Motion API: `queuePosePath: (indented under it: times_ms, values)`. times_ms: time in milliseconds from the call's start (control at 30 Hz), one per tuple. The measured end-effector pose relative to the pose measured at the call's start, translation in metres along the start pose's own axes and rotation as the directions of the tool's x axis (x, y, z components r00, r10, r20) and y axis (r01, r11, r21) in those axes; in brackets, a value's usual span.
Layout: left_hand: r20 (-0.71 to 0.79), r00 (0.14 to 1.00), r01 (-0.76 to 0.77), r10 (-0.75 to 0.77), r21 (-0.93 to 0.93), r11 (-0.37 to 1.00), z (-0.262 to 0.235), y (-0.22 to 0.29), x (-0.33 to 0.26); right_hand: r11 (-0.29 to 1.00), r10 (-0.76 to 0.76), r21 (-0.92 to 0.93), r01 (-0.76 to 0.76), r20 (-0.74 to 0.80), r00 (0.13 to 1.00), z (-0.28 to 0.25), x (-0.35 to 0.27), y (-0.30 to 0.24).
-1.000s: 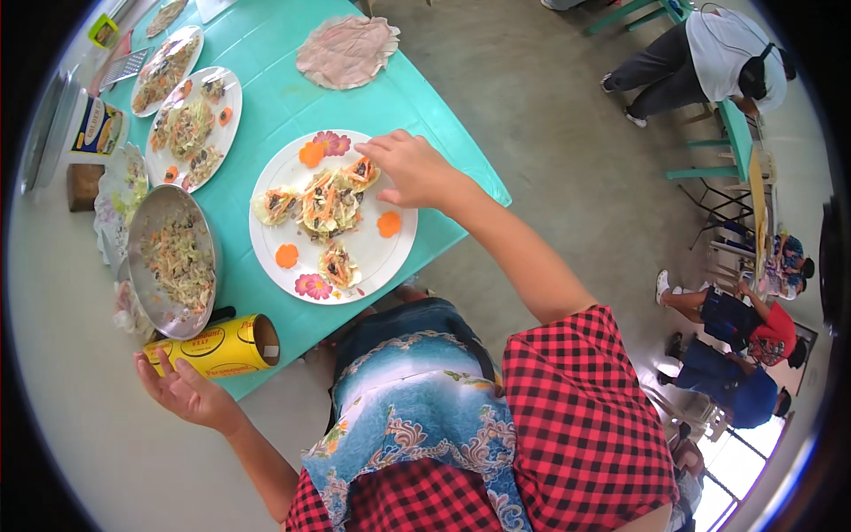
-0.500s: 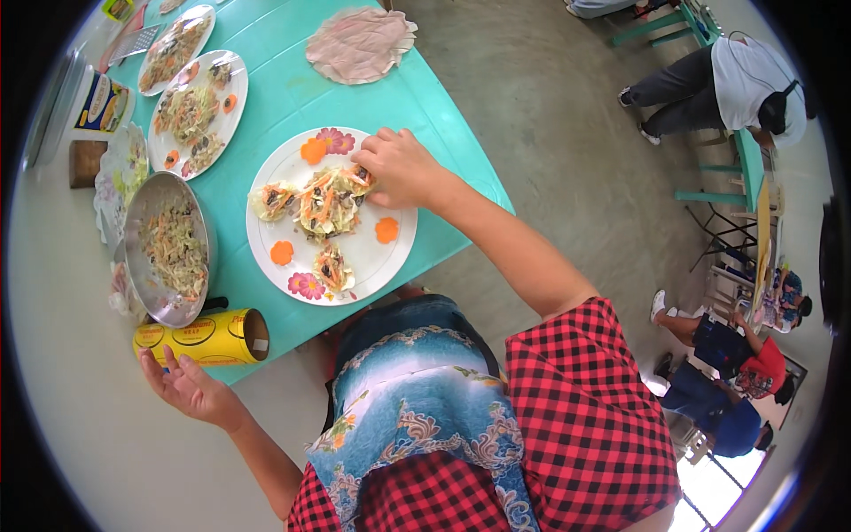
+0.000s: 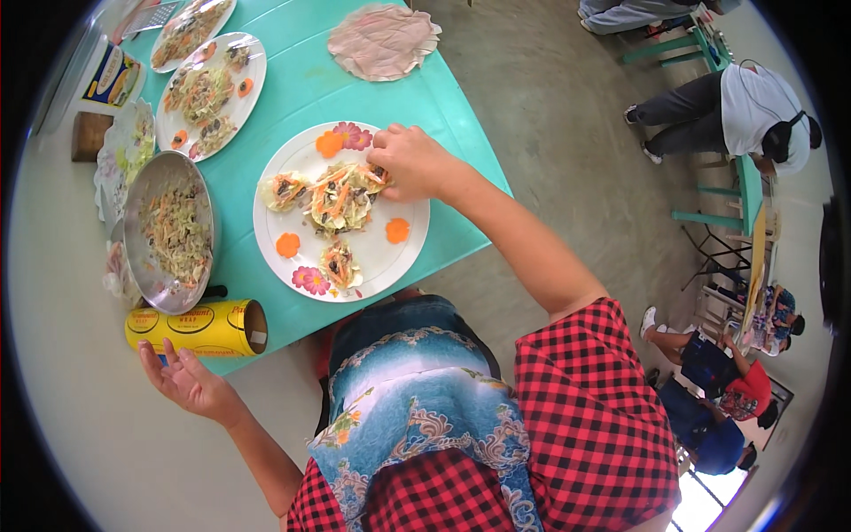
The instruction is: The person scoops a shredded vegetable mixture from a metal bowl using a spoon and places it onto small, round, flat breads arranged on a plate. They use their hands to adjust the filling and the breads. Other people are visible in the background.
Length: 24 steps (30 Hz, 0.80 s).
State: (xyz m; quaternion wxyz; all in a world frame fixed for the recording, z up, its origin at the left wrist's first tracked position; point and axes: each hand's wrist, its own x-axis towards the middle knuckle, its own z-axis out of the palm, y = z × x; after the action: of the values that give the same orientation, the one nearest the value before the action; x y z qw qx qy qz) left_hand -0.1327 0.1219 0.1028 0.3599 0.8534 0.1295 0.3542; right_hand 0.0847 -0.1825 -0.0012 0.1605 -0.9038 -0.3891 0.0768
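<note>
A white plate with pink flower prints (image 3: 399, 257) lies on the near part of the table. In its middle sits a heap of sauteed vegetables (image 3: 341, 206), with shredded carrot, dark bits and pale cabbage. Smaller portions lie left of the heap (image 3: 284, 191) and below it (image 3: 338, 263). My right hand (image 3: 412, 161) reaches over the plate's upper right, fingers curled down on another small vegetable portion, partly hidden by them. Flower-cut carrot slices (image 3: 287, 245) lie between the portions. My left hand (image 3: 197, 386) hangs palm up, fingers apart and holding nothing, just below a yellow roll (image 3: 199, 328).
At the left stand a metal pan of vegetables (image 3: 206, 199), a leafy-patterned dish (image 3: 111, 182) and a labelled tub (image 3: 111, 75). Two filled plates (image 3: 253, 62) lie farther back. A round pinkish cloth (image 3: 383, 43) lies near the table's far right edge. People (image 3: 767, 115) are off right.
The view has shifted slightly, so the table things sit a little differently in it. My right hand stays at the same portion; my left hand is still open.
</note>
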Motion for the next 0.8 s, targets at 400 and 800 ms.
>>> queuePosePath:
  times_ms: [400, 800]
  values:
    - [-0.045, 0.998, 0.049, -0.050, -0.022, 0.999, -0.007, -0.006, -0.005, 0.999, 0.049, -0.027, -0.046, 0.121, 0.991, -0.008, 0.004, -0.001]
    - [-0.039, 0.999, 0.029, -0.029, 0.003, 1.000, -0.007, -0.008, -0.004, 0.999, 0.024, -0.039, -0.029, -0.129, 0.991, 0.005, -0.005, -0.003]
